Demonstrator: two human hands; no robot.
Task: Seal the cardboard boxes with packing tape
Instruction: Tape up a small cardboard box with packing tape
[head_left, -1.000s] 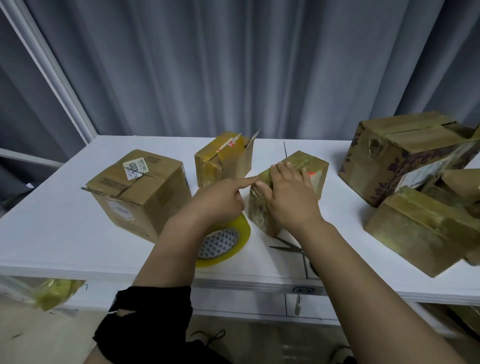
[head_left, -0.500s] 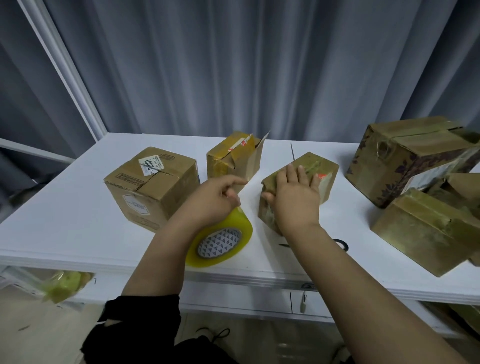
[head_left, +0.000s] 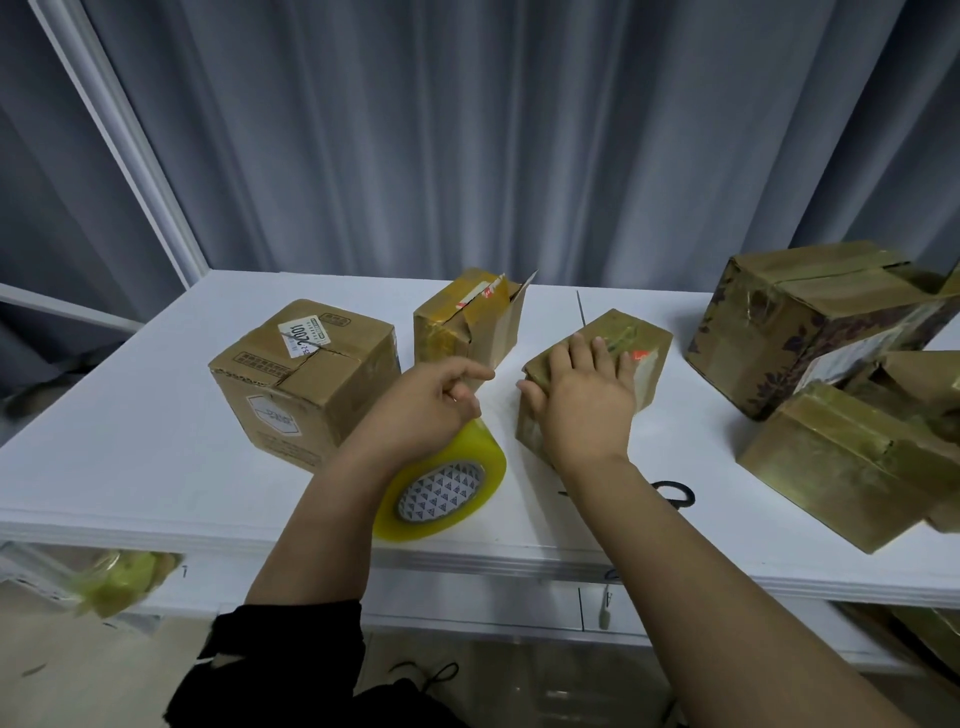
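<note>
Taping about halfway: two boxes left

My right hand (head_left: 587, 400) lies flat, fingers straight, on the taped small box (head_left: 644, 332) at mid-table. My left hand (head_left: 421, 405) curls round the tape roll (head_left: 441, 488), just left of that box and nearer me. The right-side boxes (head_left: 831, 457) look wrapped; I judge the plain box (head_left: 306, 379) at left and the far box (head_left: 467, 317) with its raised flap not yet sealed.

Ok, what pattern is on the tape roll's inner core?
Dark triangles on white, inside the tape roll; head view shows it.
</note>
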